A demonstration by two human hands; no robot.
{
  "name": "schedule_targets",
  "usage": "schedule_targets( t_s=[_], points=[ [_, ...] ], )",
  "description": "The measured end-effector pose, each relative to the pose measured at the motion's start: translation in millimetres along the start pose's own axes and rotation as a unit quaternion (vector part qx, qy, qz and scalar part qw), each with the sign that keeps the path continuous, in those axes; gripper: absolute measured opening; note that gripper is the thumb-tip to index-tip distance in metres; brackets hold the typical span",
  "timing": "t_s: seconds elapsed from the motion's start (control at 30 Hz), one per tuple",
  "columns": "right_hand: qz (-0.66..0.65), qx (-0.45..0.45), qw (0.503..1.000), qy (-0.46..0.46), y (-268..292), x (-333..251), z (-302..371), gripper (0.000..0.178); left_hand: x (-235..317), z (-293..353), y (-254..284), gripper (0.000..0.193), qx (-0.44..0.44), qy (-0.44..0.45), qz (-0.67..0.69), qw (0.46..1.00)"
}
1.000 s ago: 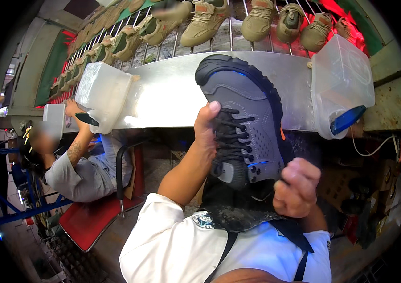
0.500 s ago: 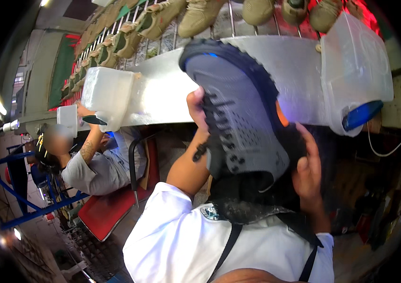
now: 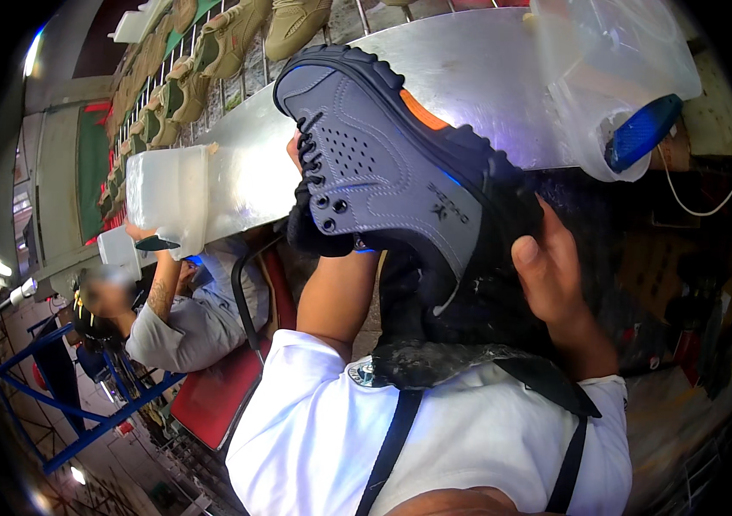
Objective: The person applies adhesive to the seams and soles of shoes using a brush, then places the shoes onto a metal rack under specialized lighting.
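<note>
A grey lace-up shoe [image 3: 383, 163] with black laces, a chunky black sole and an orange patch hangs in front of me, tilted, toe pointing up and left. Behind its laced side is my left hand [image 3: 295, 151], mostly hidden, with only a bit of finger showing beside the laces; it grips the shoe. At the heel my right hand [image 3: 553, 271] is curled, its thumb raised off the upper and its fingers partly hidden behind the dark heel. Below the shoe lies my black apron [image 3: 443, 370].
A metal work surface [image 3: 461, 60] curves beyond the shoe. Tan shoes [image 3: 228, 39] stand on a rack of metal bars behind it. A translucent container [image 3: 168, 193] is at left, and another [image 3: 615, 69] with a blue brush [image 3: 644, 133] at right. A co-worker [image 3: 185, 314] sits at left near a red chair [image 3: 218, 404].
The shoe has turned, its toe swinging left and more of its side and sole edge showing. My left hand is now more hidden behind it. The view has shifted a little.
</note>
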State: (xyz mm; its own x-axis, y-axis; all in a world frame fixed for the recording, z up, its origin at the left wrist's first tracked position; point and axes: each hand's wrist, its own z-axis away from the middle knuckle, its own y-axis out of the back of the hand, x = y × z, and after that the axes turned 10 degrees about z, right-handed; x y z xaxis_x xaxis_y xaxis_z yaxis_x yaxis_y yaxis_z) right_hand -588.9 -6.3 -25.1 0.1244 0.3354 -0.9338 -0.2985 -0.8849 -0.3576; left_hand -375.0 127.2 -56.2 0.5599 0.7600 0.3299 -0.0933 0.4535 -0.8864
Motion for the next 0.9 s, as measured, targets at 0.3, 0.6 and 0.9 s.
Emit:
schedule_targets(
  t_s=[0.3, 0.6, 0.9],
  points=[
    [0.134, 0.030, 0.991, 0.008, -7.4, -37.2, -15.0, 0.058, -2.2, 0.8, -6.7, 0.053, 0.006, 0.006, 0.006, 1.000],
    [0.174, 0.043, 0.981, 0.069, -7.0, -37.4, -18.9, 0.067, -1.7, 4.7, -11.0, 0.052, -0.003, -0.009, 0.026, 1.000],
    [0.085, 0.029, 0.993, 0.071, 6.8, -4.5, -16.1, 0.068, 34.2, 25.9, -42.4, 0.047, -0.038, -0.006, -0.070, 0.997]
  ],
)
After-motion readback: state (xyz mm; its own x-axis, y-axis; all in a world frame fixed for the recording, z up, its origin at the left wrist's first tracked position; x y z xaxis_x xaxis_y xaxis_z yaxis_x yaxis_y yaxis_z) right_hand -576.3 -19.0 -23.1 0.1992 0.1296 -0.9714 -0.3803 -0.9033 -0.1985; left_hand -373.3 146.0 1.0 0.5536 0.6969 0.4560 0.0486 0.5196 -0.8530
